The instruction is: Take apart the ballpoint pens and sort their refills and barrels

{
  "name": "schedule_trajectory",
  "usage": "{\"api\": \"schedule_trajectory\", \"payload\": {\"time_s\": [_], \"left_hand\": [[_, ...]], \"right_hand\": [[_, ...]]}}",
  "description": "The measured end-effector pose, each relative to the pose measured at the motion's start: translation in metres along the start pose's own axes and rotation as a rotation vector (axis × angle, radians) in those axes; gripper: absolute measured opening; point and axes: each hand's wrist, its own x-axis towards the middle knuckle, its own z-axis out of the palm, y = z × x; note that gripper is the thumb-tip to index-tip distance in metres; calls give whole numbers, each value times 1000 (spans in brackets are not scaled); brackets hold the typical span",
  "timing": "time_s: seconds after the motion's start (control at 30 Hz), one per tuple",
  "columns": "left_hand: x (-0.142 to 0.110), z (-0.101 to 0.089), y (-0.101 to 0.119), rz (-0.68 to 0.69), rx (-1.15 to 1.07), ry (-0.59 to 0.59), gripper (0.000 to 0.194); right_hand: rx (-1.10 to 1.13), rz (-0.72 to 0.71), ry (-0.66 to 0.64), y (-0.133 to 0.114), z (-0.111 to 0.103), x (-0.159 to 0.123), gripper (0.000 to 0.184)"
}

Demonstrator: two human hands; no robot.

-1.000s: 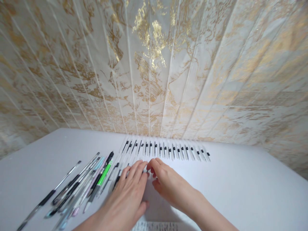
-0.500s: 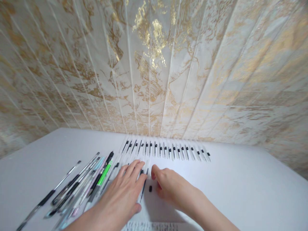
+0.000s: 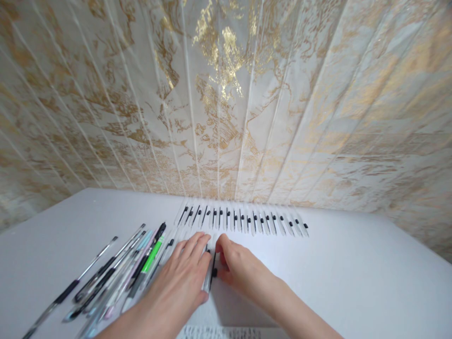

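Refill (image 3: 213, 264) approx. fwd-back (far end R); LH (image 3: 185, 270) fingers apart, RH (image 3: 242, 261) grip unclear.

1. A small, stubby black piece (image 3: 214, 272) is seen at the right side of a slim rod; whether the two are joined cannot be told.
2. The slim rod (image 3: 213, 262), dark and straight, is laid lengthwise, its far end tilted slightly rightward.
3. A clear, whitish tube (image 3: 206, 284) is placed just left, nearly parallel, and is partly covered.
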Motion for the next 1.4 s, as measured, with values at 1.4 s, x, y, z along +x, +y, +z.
{"api": "schedule_trajectory", "payload": {"time_s": [1.4], "left_hand": [[-3, -5, 9, 15, -147, -47, 46]], "right_hand": [[2, -14, 28, 5, -2, 0, 44]]}}
